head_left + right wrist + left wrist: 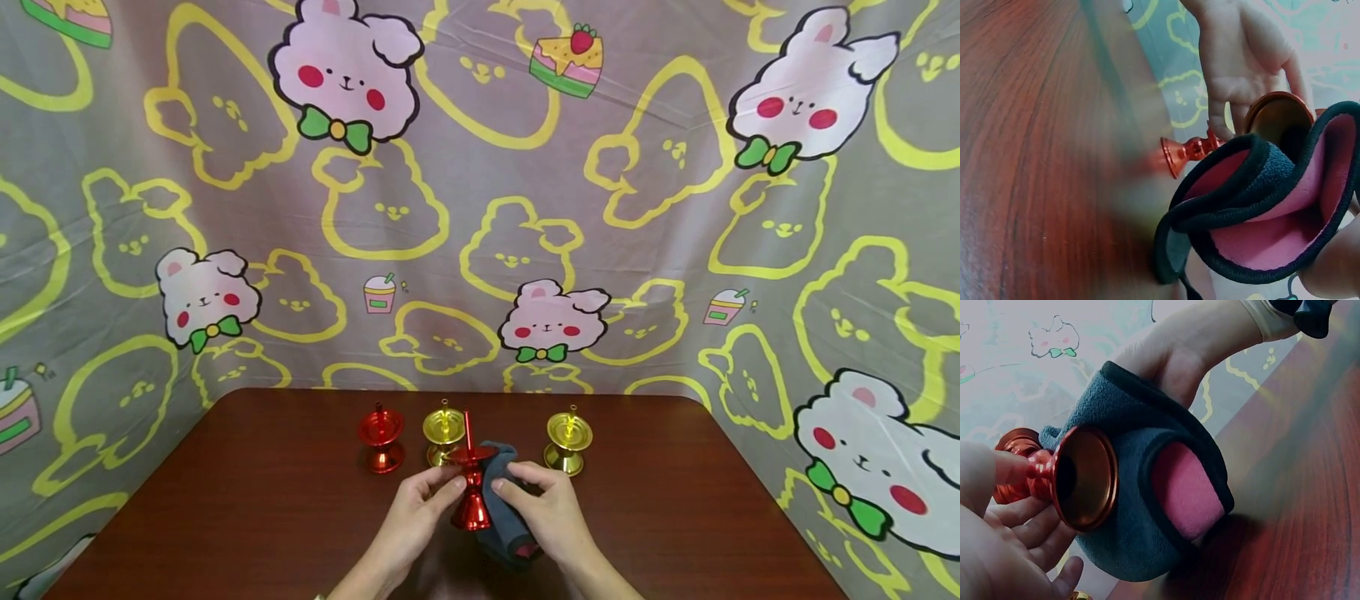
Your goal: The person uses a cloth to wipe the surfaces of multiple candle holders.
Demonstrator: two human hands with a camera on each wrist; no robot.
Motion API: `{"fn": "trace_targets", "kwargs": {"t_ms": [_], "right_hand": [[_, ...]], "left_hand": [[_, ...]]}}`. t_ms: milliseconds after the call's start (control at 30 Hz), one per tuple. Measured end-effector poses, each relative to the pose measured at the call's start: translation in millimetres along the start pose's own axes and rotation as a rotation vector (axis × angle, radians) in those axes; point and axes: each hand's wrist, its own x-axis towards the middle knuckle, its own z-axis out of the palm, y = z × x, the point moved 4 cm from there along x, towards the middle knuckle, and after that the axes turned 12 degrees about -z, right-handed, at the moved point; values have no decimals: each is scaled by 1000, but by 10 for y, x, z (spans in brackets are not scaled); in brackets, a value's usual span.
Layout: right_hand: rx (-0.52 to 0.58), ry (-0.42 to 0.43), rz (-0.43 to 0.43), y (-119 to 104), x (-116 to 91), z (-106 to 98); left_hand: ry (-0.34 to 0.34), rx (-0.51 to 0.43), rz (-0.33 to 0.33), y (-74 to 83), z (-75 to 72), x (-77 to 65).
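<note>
A shiny red candle holder, with a flared foot, a narrow waist and a shallow dish under a thin upright stem, is raised over the front of the table. My left hand grips it at the waist, thumb and fingers from the left. In my right hand is a folded cloth, blue-grey outside with a pink inner face and dark edging. The cloth lies against the right side of the holder. From the left wrist view, the hollow underside of the foot shows in front of the cloth.
Farther back on the dark red wooden table stand another red candle holder, a gold one partly behind the raised holder, and a second gold one to the right. A patterned curtain hangs behind and along both sides.
</note>
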Motion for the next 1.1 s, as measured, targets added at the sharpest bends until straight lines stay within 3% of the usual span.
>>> {"fn": "trace_targets", "kwargs": {"t_ms": [300,500,733,1100], "right_hand": [[-37,-16,-37,2,3,6],[-43,-5,-25,-22,9,6],[-8,-10,18,-22,5,-5],[-92,-25,-3,59,23,-110]], "left_hand": [[106,19,-22,5,-3,17],[44,-41,-35,8,0,30],[-40,-26,0,16,14,30],[-111,-44,9,-51,106,115]]}}
